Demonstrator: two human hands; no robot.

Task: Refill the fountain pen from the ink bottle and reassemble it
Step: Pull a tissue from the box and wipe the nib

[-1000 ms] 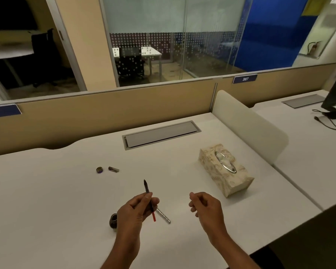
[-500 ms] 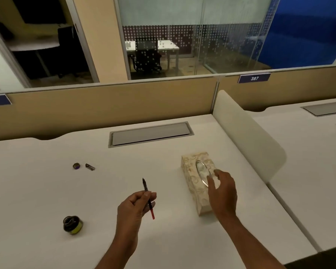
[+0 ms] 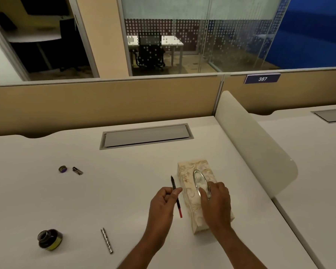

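Observation:
My left hand [image 3: 164, 203] grips the pen's inner section [image 3: 176, 195], a thin black piece with a red lower end, nib pointing away from me. My right hand [image 3: 216, 202] rests on top of the patterned tissue box [image 3: 189, 177], fingertips at its oval slot; whether it pinches a tissue I cannot tell. The open ink bottle [image 3: 49, 239] stands at the near left. The silver pen barrel [image 3: 106, 240] lies on the desk between the bottle and my left arm. The bottle's lid [image 3: 62, 169] and the pen cap [image 3: 77, 170] lie further back on the left.
A grey cable hatch [image 3: 145, 136] is set into the white desk [image 3: 114, 191] near the beige partition. A curved white divider [image 3: 256, 152] stands just right of the tissue box, with a neighbouring desk beyond it.
My right hand has gone from mid-air to the top of the tissue box. My view has shifted left, so the ink bottle and the barrel now show apart from my left hand.

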